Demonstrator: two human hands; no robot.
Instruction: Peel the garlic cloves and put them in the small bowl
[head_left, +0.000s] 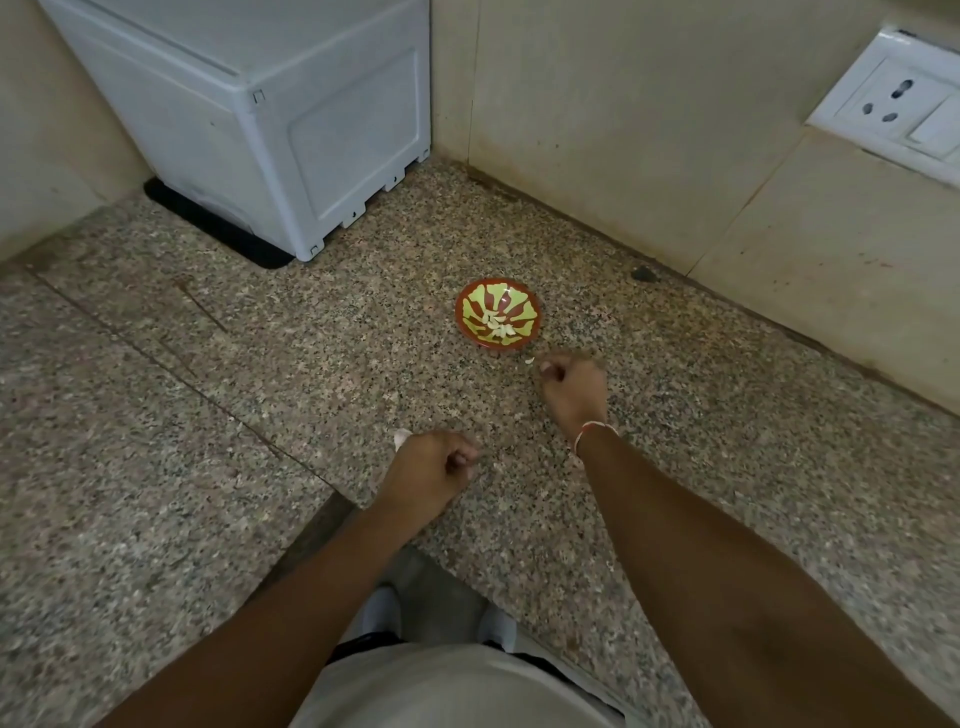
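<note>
- The small bowl (498, 319), red-brown with a yellow-green pattern, stands on the speckled granite worktop (208, 415), well in from the front edge.
- Several peeled garlic cloves (498, 327) lie together in the bottom of the bowl.
- The right hand (571, 387) is just beside the bowl, at its near right rim; the fingers are curled and pinch a pale clove (529, 360) at the fingertips, this piece lying just outside the rim and not over the bowl.
- A thread band (592, 431) circles the right wrist.
- The left hand (434, 467) sits nearer the person, apart from the bowl and to its near left; its fingers are curled round a pale piece of garlic (401, 437) that shows at the far side of the fist. Whether that piece is peeled cannot be told.
- A white appliance (270, 119) stands on a black mat at the back left of the worktop.
- A white wall socket (893, 104) is mounted on the right-hand wall.
</note>
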